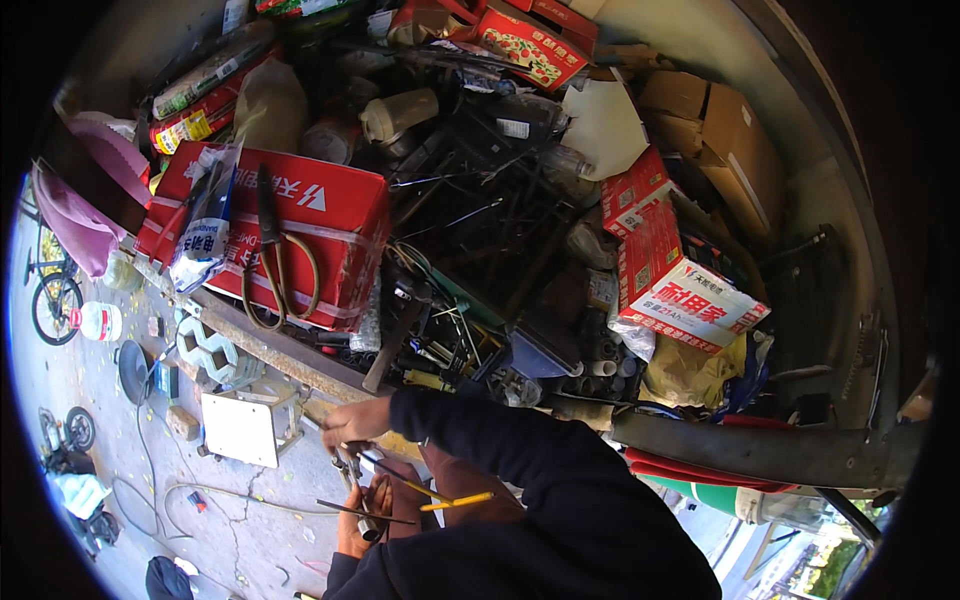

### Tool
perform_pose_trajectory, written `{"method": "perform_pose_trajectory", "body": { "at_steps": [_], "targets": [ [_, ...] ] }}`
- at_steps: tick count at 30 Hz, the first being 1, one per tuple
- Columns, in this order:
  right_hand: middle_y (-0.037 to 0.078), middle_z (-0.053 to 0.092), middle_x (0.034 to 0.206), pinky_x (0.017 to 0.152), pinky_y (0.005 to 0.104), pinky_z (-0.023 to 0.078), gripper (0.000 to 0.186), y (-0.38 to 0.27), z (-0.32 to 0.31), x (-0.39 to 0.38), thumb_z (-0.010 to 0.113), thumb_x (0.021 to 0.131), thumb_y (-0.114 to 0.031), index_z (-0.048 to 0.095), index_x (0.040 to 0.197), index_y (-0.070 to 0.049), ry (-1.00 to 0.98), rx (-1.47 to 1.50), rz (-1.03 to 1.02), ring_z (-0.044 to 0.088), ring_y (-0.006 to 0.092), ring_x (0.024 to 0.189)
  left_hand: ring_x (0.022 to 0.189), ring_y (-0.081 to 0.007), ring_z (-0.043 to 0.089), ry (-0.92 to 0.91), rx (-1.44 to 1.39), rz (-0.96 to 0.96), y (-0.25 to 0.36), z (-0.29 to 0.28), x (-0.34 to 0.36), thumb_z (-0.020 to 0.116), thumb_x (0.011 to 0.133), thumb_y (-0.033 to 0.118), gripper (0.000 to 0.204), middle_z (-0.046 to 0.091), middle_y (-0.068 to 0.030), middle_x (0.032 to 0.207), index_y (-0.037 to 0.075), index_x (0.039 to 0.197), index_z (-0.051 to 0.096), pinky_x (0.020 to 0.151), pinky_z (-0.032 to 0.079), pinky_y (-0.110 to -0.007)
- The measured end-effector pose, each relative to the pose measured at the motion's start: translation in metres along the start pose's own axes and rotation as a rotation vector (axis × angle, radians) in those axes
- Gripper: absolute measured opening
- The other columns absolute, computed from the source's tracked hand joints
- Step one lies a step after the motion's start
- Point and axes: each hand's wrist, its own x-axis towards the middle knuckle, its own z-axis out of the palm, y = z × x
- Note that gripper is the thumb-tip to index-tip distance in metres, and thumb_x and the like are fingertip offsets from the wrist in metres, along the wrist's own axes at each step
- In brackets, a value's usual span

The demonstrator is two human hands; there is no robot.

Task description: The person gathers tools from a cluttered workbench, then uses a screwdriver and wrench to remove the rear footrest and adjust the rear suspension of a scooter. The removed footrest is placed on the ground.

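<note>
My right hand (357,424) reaches across from the dark sleeve, its fingers curled over the upper end of a grey metal part (347,468). Below it, my left hand (376,496) is closed around the lower portion, where a round, hollow-looking metal end (369,530) sticks out. A thin dark rod (385,518) crosses the left hand. Beside the hands, over my legs (465,480), lie a long tool with a yellow grip (425,489) and another yellow handle (468,501); their working ends are hard to make out. The fingertips are partly hidden.
A metal-edged bin beyond my hands holds heaped tools and parts. On it sit a red box (350,215) with large scissors (270,225), a red-white box (685,285) and a cardboard box (740,150). A white-topped stool (240,430) and a hose (260,500) are on the left floor.
</note>
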Motion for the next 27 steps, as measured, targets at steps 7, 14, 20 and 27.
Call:
{"method": "perform_pose_trajectory", "body": {
  "at_steps": [7,14,20,27],
  "targets": [
    [0.011,0.063,0.067,0.043,0.0287,0.045,0.037,0.061,0.013,0.056,0.039,0.097,-0.035,0.052,0.091,0.0,0.102,0.109,0.092,0.056,0.0158,0.046,0.107,-0.0301,0.056,-0.012,0.096,0.002,-0.006,-0.005,0.006,0.046,0.094,0.031,0.041,0.058,-0.0154,0.117,-0.004,0.115,0.049,0.095,0.045,-0.039],
    [0.01,0.061,0.065,0.035,0.0296,0.042,0.033,0.093,0.013,0.062,0.044,0.094,-0.032,0.051,0.086,-0.001,0.424,0.159,0.334,0.054,0.0159,0.04,0.085,-0.0236,0.062,-0.093,0.134,-0.124,-0.006,-0.025,0.018,0.043,0.096,0.033,0.033,0.062,-0.0109,0.099,0.002,0.103,0.052,0.08,0.051,-0.034],
    [0.013,0.06,0.086,0.047,0.0335,0.055,0.038,0.08,-0.018,0.018,0.048,0.093,-0.03,0.048,0.108,0.005,0.545,0.279,0.263,0.064,0.0214,0.062,0.057,-0.0124,0.047,-0.144,-0.076,-0.182,-0.006,-0.027,0.013,0.044,0.094,0.041,0.036,0.05,-0.0006,0.07,0.008,0.081,0.052,0.055,0.044,-0.027],
    [0.006,0.061,0.075,0.041,0.0213,0.044,0.019,0.063,-0.06,-0.093,0.049,0.093,-0.021,0.053,0.093,-0.002,1.147,0.068,0.007,0.055,0.0084,0.051,0.057,-0.0095,0.041,-0.126,-0.322,-0.185,0.006,-0.04,0.009,0.049,0.093,0.036,0.032,0.043,-0.0003,0.07,0.004,0.093,0.052,0.055,0.04,-0.025]
  ]
}}
